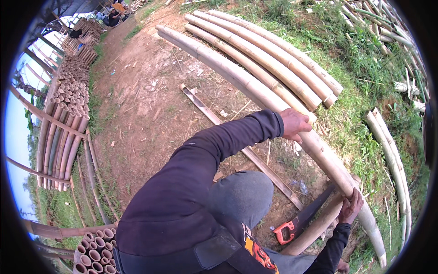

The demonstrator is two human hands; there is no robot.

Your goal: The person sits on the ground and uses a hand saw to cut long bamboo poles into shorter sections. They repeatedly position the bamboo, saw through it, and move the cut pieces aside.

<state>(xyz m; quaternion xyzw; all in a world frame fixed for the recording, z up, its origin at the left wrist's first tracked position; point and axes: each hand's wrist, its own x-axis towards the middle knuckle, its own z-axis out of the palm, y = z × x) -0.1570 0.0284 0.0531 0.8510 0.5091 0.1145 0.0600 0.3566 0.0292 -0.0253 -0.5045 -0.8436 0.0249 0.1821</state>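
A long, thick bamboo pole (pixel 326 157) runs from the far middle down to the near right. My left hand (pixel 294 125) is closed over it around its middle. Farther down the same pole, my right hand (pixel 350 208) grips its side, the fingers bent over the top. Beneath the pole near my right hand, a shorter bamboo piece (pixel 315 228) lies crosswise. Beside that piece, close to my bent knee, rests a handsaw (pixel 285 233) with an orange handle and a dark blade. Neither hand touches the saw.
Several cut bamboo poles (pixel 273 55) lie side by side beyond the held one. A split bamboo strip (pixel 269 172) crosses the dirt. Two poles (pixel 390 160) lie in grass at right. Stacked bamboo (pixel 64 141) stands at left, and cut tubes (pixel 96 251) sit at lower left.
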